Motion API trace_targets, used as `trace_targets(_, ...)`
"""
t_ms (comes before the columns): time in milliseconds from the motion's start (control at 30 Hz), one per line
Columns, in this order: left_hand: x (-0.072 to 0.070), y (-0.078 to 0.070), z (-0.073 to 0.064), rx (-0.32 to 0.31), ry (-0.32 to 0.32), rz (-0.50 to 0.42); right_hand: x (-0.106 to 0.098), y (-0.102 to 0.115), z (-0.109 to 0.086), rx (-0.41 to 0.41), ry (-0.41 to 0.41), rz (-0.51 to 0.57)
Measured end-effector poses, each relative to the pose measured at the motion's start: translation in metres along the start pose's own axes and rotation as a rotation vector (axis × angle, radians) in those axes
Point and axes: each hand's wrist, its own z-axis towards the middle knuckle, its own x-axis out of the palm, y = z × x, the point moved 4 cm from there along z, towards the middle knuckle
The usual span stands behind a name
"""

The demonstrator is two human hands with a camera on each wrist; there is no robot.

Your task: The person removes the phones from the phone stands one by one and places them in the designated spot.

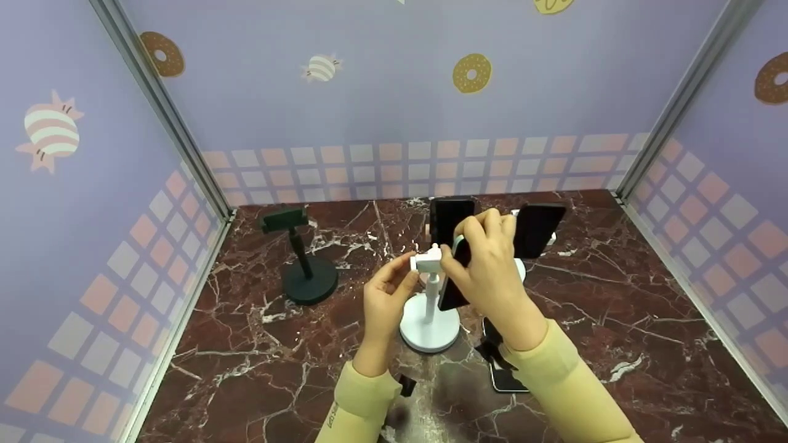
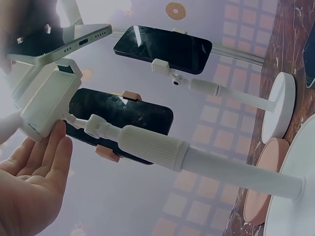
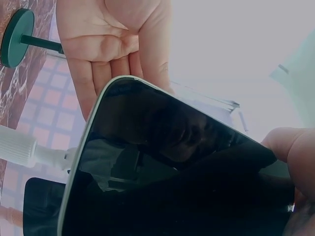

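Observation:
Near the middle of the table stands a white phone stand (image 1: pixel 430 329), its clamp head (image 2: pixel 47 105) at the top of a ribbed post. My left hand (image 1: pixel 383 304) pinches the left end of that clamp between fingers and thumb. A black-screened phone with a pale green edge (image 3: pixel 172 182) is in my right hand (image 1: pixel 495 271), fingers and thumb at its edges. It is tilted beside the clamp, and in the left wrist view its port end (image 2: pixel 86 42) overlaps the clamp's upper end. The palm of the left hand (image 3: pixel 113 54) appears behind the phone in the right wrist view.
At the left is an unloaded dark green phone stand (image 1: pixel 311 282). Behind the white one, a pink stand (image 2: pixel 266 182) and another white stand (image 2: pixel 280 108) each hold a black phone. Another phone (image 1: pixel 510 380) lies under the right forearm. Patterned walls enclose the marble table (image 1: pixel 246 381).

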Motion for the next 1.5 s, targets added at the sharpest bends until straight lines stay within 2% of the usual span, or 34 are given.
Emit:
trace_targets(133, 0.000, 0.003, 0.001, -0.045, 0.016, -0.025, -0.002, -0.002, -0.002, 0.006, 0.001, 0.001)
trace_targets(267, 0.001, 0.006, 0.001, -0.080, 0.026, 0.000, -0.003, -0.004, -0.005, 0.019, 0.004, -0.004)
trace_targets(533, 0.001, 0.014, 0.003, -0.099, 0.060, 0.018, -0.008, -0.012, -0.011, 0.038, 0.001, -0.009)
trace_targets(933, 0.004, 0.034, 0.003, -0.139, 0.097, 0.093, -0.012, -0.033, -0.026, 0.089, 0.007, -0.023)
trace_targets(1167, 0.006, 0.041, 0.002, -0.121, 0.135, 0.164, -0.014, -0.051, -0.039, 0.161, 0.012, -0.049)
trace_targets(1333, 0.007, 0.046, 0.001, -0.131, 0.157, 0.173, -0.016, -0.064, -0.050, 0.201, 0.036, -0.090)
trace_targets(1500, 0.007, 0.048, 0.001, -0.099, 0.169, 0.201, -0.018, -0.077, -0.060, 0.242, 0.060, -0.127)
